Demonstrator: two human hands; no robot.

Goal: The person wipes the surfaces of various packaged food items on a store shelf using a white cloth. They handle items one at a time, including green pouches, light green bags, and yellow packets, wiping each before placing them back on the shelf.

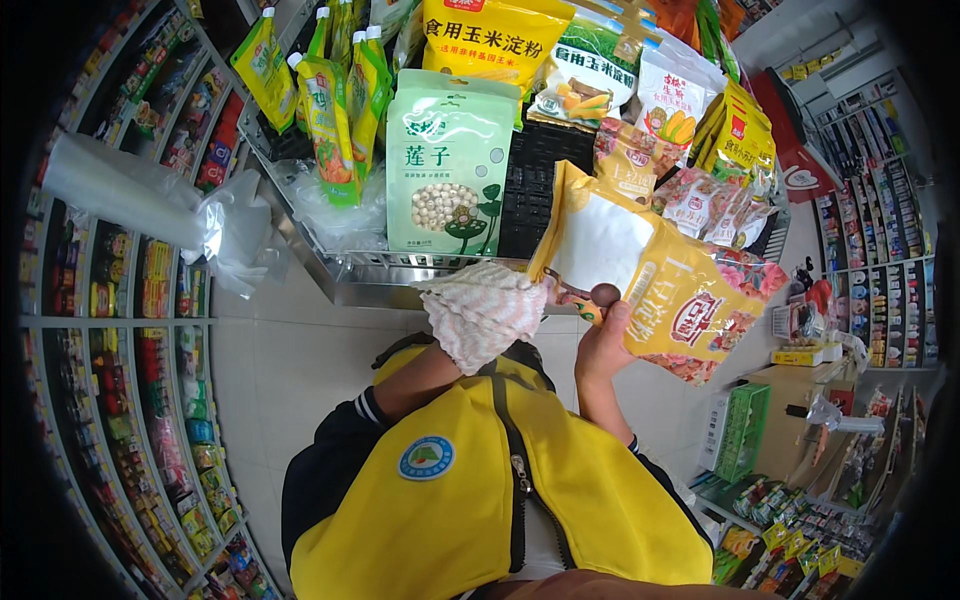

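A yellow plastic packet with a floral print and a clear window onto white powder is in my right hand. It is tilted, with my fingers gripping its lower left edge. A pink-and-white cloth covers most of my left hand, its folds held up against the packet's left corner. The fingers inside the cloth are hidden. Just beyond stands a pale green pouch, its window showing round whitish seeds. It rests upright at the front rim of a wire-edged display rack.
Upright yellow spouted pouches and a crumpled clear bag occupy the rack's left side. Behind and right stand a large yellow bag, white bags and small packets. A plastic-bag roll juts out left, before stocked shelves.
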